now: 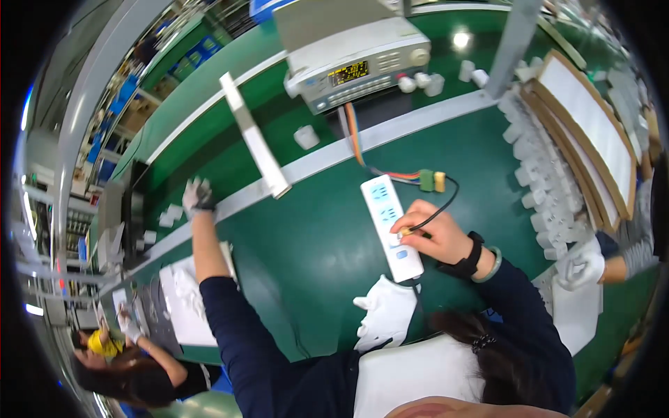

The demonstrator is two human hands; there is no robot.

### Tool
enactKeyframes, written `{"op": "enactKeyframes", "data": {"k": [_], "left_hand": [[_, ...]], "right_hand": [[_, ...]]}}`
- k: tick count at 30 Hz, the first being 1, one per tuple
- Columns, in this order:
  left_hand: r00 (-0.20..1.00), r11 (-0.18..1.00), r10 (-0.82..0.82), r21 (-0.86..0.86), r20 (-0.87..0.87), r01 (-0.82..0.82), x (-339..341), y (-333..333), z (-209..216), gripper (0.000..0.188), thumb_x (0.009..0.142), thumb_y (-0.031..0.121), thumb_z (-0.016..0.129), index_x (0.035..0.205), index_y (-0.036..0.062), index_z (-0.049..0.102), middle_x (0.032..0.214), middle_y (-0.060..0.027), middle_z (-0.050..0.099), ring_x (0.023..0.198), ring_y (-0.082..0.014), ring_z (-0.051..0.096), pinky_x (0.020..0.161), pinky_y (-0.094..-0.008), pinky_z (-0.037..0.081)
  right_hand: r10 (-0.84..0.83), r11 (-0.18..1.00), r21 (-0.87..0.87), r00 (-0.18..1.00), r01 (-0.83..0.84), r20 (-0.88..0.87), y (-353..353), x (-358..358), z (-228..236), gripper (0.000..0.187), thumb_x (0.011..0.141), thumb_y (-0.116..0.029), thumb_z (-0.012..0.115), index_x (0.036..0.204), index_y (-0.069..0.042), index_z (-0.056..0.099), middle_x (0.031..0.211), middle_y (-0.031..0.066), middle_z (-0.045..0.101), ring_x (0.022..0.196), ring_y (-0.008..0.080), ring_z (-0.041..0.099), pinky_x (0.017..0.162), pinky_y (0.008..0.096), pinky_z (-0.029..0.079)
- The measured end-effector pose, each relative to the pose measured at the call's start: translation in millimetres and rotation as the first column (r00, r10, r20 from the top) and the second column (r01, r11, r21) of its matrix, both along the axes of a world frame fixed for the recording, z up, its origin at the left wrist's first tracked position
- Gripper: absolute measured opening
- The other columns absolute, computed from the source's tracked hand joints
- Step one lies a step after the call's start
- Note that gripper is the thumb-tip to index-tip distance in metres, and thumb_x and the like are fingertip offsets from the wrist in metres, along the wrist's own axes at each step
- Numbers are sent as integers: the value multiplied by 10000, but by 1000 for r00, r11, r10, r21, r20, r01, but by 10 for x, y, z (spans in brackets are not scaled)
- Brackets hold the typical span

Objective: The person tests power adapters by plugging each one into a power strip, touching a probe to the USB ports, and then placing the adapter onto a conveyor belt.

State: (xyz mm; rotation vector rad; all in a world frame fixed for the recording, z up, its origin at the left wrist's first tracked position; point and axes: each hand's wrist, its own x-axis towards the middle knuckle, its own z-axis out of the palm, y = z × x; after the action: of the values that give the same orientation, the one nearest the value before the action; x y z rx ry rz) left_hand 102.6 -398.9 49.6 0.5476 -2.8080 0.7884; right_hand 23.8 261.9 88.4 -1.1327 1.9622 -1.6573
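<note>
My right hand (437, 235) is bare, with a dark band and a bracelet at the wrist. Its fingers pinch a small plug (405, 233) on a black cable (446, 206), right over the white power strip (378, 197); whether the plug is seated is hidden. The cable loops to a yellow connector (440, 182), joined to a green connector (426, 180) with coloured wires (355, 136). Stretched out to the far left, my left hand (199, 197) wears a pale glove. Its fingers look apart and hold nothing visible, near small translucent cups (167, 217).
A bench instrument (359, 70) with a lit display stands at the back. A metal rail (418, 129) and a long white bar (254, 136) cross the bench. A white glove (390, 311) lies near me. Many plastic cups (540, 177) line the right; a co-worker's gloved hand (581, 266) is there.
</note>
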Motion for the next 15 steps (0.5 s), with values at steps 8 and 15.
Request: {"op": "enactKeyframes", "data": {"k": [8,15], "left_hand": [[877,853,-50,436,-477,286,-692,1234,-77,474,868,267,661,1248,10,542,1162,-180,586,1086,-359,577,910,-425,484],[801,-495,-34,706,-598,506,-820,3748,147,430,909,37,551,1333,28,478,1250,-123,585,1117,-199,581,991,-338,453]], "right_hand": [[-39,998,57,999,37,26,147,-65,-76,207,836,-117,697,1040,-79,702,913,38,506,721,113,531,659,229,452],[-62,996,59,998,61,29,199,-111,-139,204,837,-122,698,1039,-90,702,903,34,502,710,103,520,656,229,446]]}}
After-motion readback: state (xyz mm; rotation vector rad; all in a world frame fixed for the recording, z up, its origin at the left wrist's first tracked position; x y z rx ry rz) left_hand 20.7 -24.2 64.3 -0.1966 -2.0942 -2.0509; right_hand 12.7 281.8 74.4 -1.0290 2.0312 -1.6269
